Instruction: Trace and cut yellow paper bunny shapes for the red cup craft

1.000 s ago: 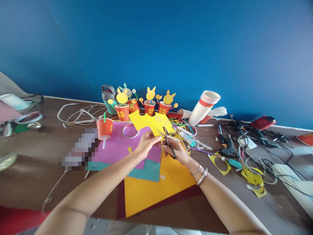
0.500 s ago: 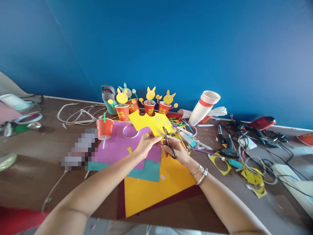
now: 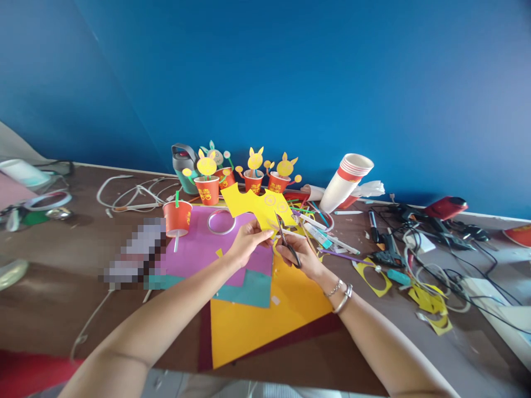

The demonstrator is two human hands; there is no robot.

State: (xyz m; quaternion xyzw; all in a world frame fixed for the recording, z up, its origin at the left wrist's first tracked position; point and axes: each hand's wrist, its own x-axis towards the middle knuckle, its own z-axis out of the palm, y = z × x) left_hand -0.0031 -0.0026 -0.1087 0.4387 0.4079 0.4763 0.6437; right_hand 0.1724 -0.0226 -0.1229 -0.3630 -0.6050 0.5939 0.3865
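My left hand (image 3: 250, 240) pinches the lower edge of a yellow sheet of paper (image 3: 245, 203), which has curved cut-outs and two drawn circles near its right end. In my right hand (image 3: 302, 254) is a pair of scissors (image 3: 293, 252) with dark handles, the blades pointing up at the paper by the circles. Below both hands lie a purple sheet (image 3: 191, 254), a teal sheet (image 3: 258, 287) and an orange-yellow sheet (image 3: 265, 331). A roll of tape (image 3: 221, 222) rests on the purple sheet.
Red paper cups (image 3: 206, 190) with yellow paper rabbit figures stand along the wall. Another red cup (image 3: 177, 219) is at left. A stack of white cups (image 3: 346, 182) leans right of centre. Farther right are a glue gun (image 3: 390, 251), cables and yellow scraps (image 3: 431, 304).
The yellow paper has shifted slightly right and turned a little. The scissors have tilted, their blades now more apparent against the paper. Both hands stay nearly in place.
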